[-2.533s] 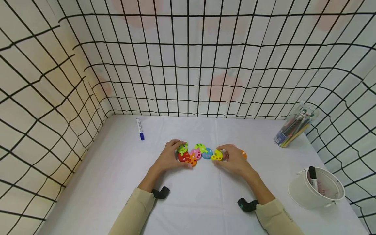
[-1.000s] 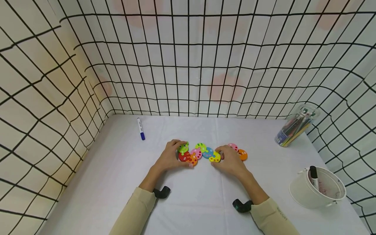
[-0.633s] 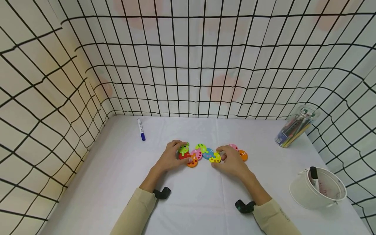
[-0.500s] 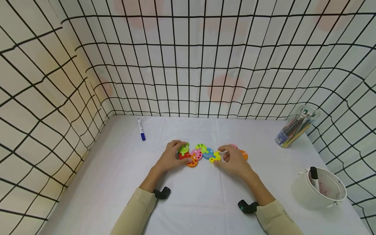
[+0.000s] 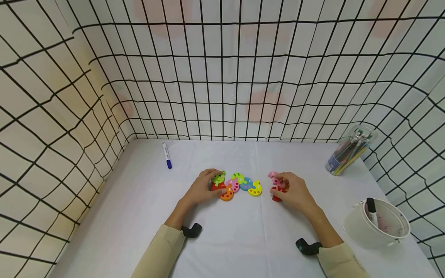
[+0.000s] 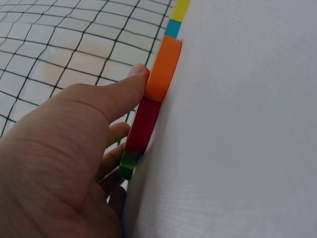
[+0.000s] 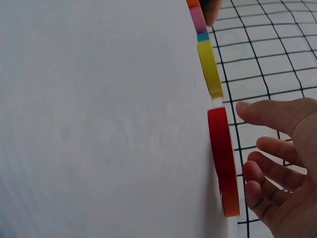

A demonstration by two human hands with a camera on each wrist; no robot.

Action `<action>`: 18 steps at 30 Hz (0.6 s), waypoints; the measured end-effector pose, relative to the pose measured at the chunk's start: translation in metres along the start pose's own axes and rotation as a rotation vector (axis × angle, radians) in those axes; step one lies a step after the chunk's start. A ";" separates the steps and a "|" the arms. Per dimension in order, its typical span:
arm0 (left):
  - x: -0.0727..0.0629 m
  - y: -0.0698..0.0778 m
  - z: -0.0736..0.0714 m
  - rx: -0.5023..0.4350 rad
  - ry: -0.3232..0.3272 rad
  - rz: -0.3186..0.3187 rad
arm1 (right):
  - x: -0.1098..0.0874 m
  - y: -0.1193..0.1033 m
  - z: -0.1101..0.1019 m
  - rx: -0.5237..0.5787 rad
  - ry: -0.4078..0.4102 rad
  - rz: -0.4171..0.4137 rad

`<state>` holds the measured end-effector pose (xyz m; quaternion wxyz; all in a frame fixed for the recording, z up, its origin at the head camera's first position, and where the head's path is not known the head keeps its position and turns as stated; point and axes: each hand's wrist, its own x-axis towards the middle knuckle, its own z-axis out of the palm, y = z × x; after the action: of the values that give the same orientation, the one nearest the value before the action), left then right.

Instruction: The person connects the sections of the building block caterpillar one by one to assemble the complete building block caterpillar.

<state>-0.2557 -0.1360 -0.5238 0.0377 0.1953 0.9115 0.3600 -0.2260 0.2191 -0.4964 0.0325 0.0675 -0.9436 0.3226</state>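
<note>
A caterpillar puzzle of joined, numbered pieces lies mid-table. Its left end has a green smiling head [image 5: 218,177], a red piece [image 6: 142,126] and an orange piece [image 6: 165,69]. My left hand [image 5: 201,189] holds this end, fingertips by the head, thumb on the red and orange pieces. A blue piece [image 5: 246,184] and a yellow piece [image 5: 255,188] form the right end. Across a gap, my right hand [image 5: 293,191] hovers over a pink piece [image 5: 272,175] and a red piece [image 7: 221,141], which it partly hides. In the right wrist view its fingers are loosely bent, apart from the red piece.
A blue-capped marker [image 5: 167,156] lies at the back left of the white table. At the back right stands a clear jar [image 5: 351,150] of pencils. A white bucket [image 5: 359,227] with a black-capped marker [image 5: 371,210] sits at the front right. Black netting [image 5: 222,81] surrounds the table.
My right hand sets the yellow piece against the blue one, lets go and moves right to the loose pieces. My left thumb has shifted up onto the pieces.
</note>
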 end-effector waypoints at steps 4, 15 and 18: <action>-0.001 -0.002 0.001 0.003 -0.004 0.022 | 0.003 0.006 -0.004 -0.004 -0.010 0.010; -0.001 -0.001 0.001 0.026 -0.030 0.021 | 0.000 0.014 -0.008 -0.048 -0.083 0.015; -0.001 -0.001 0.001 0.048 -0.034 0.022 | -0.005 0.014 -0.008 -0.071 -0.117 -0.017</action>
<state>-0.2548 -0.1361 -0.5255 0.0448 0.2122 0.9170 0.3349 -0.2226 0.2359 -0.4988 -0.0178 0.0931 -0.9541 0.2842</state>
